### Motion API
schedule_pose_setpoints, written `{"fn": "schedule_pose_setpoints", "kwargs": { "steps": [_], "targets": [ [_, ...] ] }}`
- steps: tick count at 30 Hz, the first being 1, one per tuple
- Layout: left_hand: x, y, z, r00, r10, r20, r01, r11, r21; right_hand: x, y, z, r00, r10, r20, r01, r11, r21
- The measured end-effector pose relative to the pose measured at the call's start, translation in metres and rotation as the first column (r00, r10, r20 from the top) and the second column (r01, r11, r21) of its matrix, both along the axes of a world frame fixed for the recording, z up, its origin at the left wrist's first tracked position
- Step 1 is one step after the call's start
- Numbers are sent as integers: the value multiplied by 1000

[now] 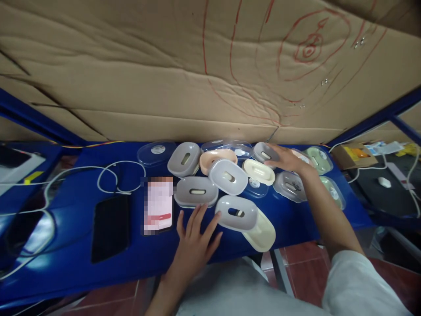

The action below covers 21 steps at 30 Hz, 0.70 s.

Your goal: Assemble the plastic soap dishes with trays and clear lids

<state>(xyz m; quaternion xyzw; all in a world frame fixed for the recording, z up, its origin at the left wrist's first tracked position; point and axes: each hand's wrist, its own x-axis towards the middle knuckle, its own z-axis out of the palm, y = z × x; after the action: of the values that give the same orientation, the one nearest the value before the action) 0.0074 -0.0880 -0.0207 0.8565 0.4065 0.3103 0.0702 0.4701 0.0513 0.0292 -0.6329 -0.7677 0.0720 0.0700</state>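
Observation:
My left hand (196,239) rests with fingers spread. Its fingertips touch or nearly touch the near rim of a grey oval plastic soap dish (184,199) with a slot in its bottom; one finger reaches a second grey dish (226,224). That second dish overlaps a cream oval tray (265,239). Farther back, my right hand (289,159) closes its fingers and thumb around the right end of a small grey soap dish (258,150). Just below it lies a cream slotted dish (255,172). A pale grey dish (229,179) sits mid-pile, partly over a peach one (205,163).
Clear lids (157,153) and green dishes (319,159) lie around the pile on the blue table (74,263). Left of it are a lit phone (159,204), a black tablet (111,228) and a white cable (121,162). Cardboard (148,87) walls the back.

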Motion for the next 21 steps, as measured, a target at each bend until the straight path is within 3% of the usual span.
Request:
{"fn": "schedule_pose_setpoints", "kwargs": {
  "steps": [8, 11, 16, 21],
  "targets": [
    [11, 6, 2, 998, -55, -8, 55, 998, -12, -30, -20, -13, 996, -4, 93, -5, 996, 88],
    [16, 11, 3, 996, -87, -11, 87, 996, -7, -35, -21, -7, 998, 12, 65, -18, 996, 85],
    [18, 12, 6, 993, -115, -9, 114, 993, -28, -32, -20, 8, 995, -91, -32, 94, 992, 79],
    [19, 14, 8, 993, -120, -16, 119, 992, -37, -42, -10, 10, 991, -108, -84, 112, 992, 51]
  ]
}}
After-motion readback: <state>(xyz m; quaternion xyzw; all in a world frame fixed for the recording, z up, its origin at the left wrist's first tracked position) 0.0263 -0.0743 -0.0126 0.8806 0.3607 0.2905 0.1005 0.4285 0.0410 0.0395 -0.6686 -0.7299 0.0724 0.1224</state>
